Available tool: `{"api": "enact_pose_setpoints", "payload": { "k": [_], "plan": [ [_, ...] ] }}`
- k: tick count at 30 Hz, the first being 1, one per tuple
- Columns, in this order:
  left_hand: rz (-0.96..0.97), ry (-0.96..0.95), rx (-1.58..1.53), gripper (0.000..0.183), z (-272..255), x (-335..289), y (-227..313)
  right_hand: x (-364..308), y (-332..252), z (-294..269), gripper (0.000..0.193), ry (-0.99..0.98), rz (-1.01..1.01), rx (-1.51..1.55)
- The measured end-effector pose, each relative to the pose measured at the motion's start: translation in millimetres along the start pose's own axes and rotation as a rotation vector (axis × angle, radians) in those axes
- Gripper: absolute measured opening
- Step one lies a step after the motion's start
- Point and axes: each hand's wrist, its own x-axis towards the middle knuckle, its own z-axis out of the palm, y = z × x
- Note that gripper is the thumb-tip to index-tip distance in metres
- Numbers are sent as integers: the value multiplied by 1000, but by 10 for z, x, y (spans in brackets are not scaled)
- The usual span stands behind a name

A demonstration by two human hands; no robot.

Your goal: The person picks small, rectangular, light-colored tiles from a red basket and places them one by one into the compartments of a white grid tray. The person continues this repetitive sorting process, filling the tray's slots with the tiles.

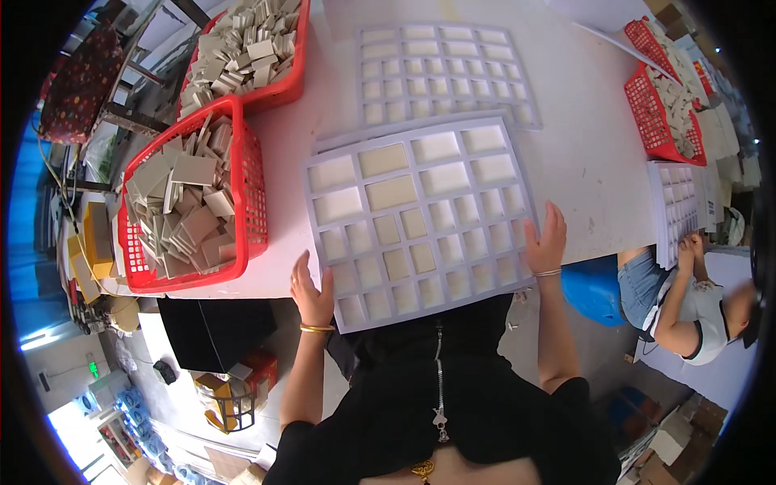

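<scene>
Four red baskets [255, 194], one co-worker [699, 311], the wearer's two hands [312, 297] [547, 245]

Busy white table [586, 166] here, with a near-left red basket [254, 194] sitting right in front of a second basket [297, 56], a tray pile [437, 147] jutting over the near edge, a farther tray [419, 48] lying flat behind, and more red baskets [639, 105] way out right!

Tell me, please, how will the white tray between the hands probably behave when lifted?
The white tray would probably stay fairly stiff, as crossing dividers brace it. It may be light for its size, being mostly open compartments. The beige pieces inside some compartments could slide out if it tips, since no cover shows.
</scene>
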Motion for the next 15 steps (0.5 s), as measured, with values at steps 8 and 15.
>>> {"api": "enact_pose_setpoints", "payload": {
  "k": [8,15],
  "plan": [
    [-87,-56,4,51,96,-140,-24,-270,154,43,53,-180,288,187],
    [-112,64,-170,47,-30,-88,225,-547,36,54,51,-150,139,91]
  ]
}}
